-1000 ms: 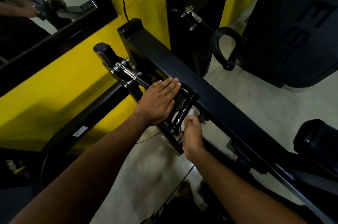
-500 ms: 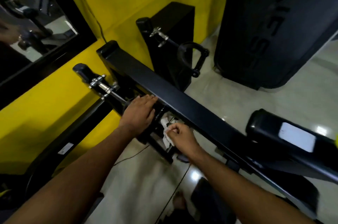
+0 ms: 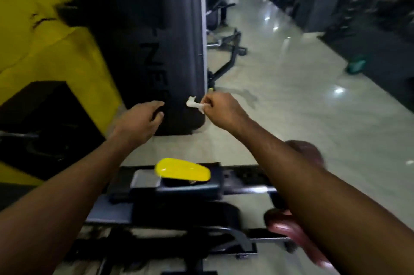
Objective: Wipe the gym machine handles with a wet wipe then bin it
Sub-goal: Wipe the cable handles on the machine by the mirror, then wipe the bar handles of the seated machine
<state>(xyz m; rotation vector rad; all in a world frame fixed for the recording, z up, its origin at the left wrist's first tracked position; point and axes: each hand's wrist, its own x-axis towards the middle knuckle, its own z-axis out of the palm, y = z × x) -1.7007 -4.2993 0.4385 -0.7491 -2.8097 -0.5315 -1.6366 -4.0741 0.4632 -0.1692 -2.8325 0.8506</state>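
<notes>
Two hands are raised in front of a dark column (image 3: 156,39). Right hand (image 3: 220,107): thumb and fingers pinch the wipe (image 3: 194,104), a small white crumpled scrap that sticks out at 9 o'clock from the fingers, held in the air. Whether it touches the column cannot be told. Left hand (image 3: 139,120): at 9 o'clock of the wipe and apart from it, fingers loosely curled, grasping nothing. A yellow lever (image 3: 182,171) sits on the black machine (image 3: 188,190) at 6 o'clock, below both hands. Yellow wall (image 3: 44,55) at 10 o'clock. Pale glossy floor (image 3: 291,99) at 3 o'clock. View blurred.
</notes>
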